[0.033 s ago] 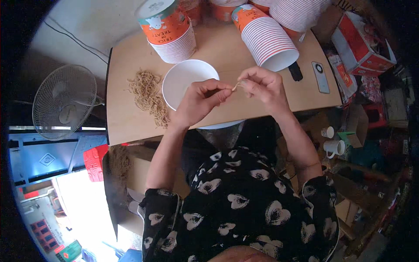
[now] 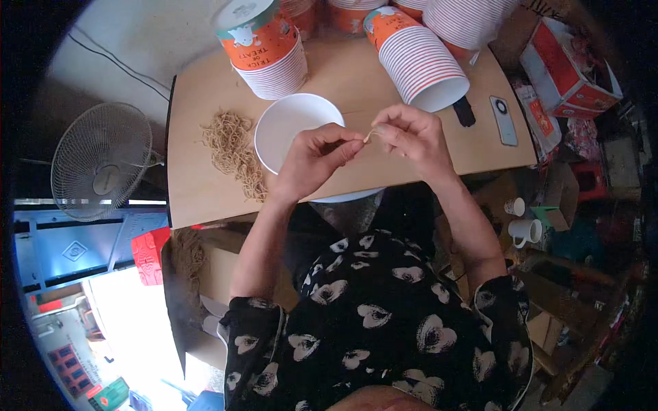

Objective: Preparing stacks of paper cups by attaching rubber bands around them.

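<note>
My left hand (image 2: 319,161) pinches one end of a short, thin tan cord (image 2: 371,134) between thumb and fingertips. Just to its right, my right hand (image 2: 415,142) has its thumb and index finger closed on the other end. Both hands are raised over the front of the table, fingertips almost meeting. Behind my left wrist a round white paper tub (image 2: 295,120) lies with its mouth showing, its near edge partly covered by that hand. Left of the tub spreads a loose, tangled pile of tan cords (image 2: 232,144).
Stacked orange-and-white paper tubs stand upside down (image 2: 271,58) at the back left; another stack (image 2: 421,61) lies tipped at the back right. Near the right edge are a black object (image 2: 465,111) and a phone (image 2: 504,122). A fan (image 2: 106,161) stands left of the table (image 2: 199,198).
My hands stay in nearly the same place. The fingers of my right hand have shifted very slightly on the cord.
</note>
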{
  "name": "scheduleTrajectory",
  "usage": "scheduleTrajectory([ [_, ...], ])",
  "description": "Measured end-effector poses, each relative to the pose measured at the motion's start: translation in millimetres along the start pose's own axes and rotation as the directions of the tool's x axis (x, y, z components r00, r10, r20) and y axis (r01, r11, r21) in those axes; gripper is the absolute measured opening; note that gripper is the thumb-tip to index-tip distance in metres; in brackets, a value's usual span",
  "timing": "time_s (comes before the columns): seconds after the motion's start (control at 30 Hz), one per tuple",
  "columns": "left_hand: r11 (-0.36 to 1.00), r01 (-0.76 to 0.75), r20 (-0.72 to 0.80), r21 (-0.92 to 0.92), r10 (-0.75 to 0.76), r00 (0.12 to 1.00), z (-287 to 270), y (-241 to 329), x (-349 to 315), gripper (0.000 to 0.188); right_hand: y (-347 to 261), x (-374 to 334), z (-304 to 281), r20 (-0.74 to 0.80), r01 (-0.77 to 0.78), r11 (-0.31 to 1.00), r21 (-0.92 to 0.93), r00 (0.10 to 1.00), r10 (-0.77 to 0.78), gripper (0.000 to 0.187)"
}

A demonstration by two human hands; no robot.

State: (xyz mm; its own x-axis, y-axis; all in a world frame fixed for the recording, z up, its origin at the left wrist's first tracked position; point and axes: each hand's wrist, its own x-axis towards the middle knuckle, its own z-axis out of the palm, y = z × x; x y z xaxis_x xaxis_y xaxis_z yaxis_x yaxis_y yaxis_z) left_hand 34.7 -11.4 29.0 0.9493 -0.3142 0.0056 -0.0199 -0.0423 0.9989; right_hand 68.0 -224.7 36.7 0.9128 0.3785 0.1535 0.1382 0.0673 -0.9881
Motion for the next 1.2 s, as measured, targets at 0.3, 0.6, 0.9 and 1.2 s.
scheduleTrajectory([
  [0.3, 0.951, -0.236, -0.244, 0.199, 0.281, 0.928, 16, -21, -7, 0.012, 5, 0, 14, 0.033, -0.181, 0.938, 0.296, 0.983, 0.18, 0.01],
  [0.6, 0.973, -0.211, -0.182, 0.09, 0.224, 0.957, 11, -18, -17, 0.011, 9, 0, 18, 0.053, -0.163, 0.973, 0.163, 0.986, 0.157, 0.011],
  [0.9, 0.927, -0.303, -0.267, 0.221, 0.356, 0.895, 15, -26, -18, 0.014, 8, -3, 24, 0.127, -0.339, 0.84, 0.424, 0.94, 0.315, 0.01],
  [1.2, 0.853, -0.382, -0.371, 0.355, 0.503, 0.781, 23, -31, -19, 0.015, 10, -4, 34, 0.097, -0.406, 0.808, 0.428, 0.909, 0.405, 0.006],
])
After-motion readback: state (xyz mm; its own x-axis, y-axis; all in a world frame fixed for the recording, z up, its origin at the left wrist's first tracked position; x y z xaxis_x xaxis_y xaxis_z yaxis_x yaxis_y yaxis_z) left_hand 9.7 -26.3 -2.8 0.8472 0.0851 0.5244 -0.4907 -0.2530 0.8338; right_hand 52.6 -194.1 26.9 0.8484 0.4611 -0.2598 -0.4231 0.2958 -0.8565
